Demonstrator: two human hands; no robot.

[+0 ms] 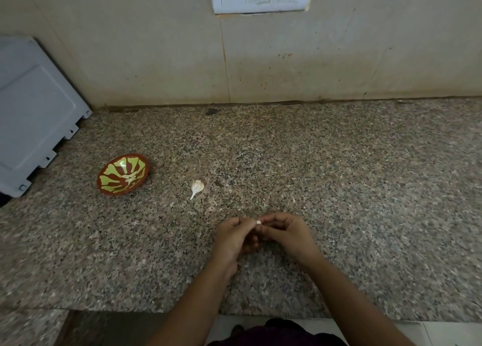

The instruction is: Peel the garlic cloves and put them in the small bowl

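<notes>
Both forearms come in from the bottom edge, wrists angled inward, hands meeting low over the granite surface (339, 176). Left hand (234, 237) has its fingers curled, tips pinching a small white garlic clove (259, 222). Right hand (287, 233) is curled too and pinches the same clove from the other side. A second garlic piece (197, 187) with a papery tail lies on the surface between the hands and the small bowl (110, 169), apart from both. The bowl is at left, near a white appliance (34, 111).
</notes>
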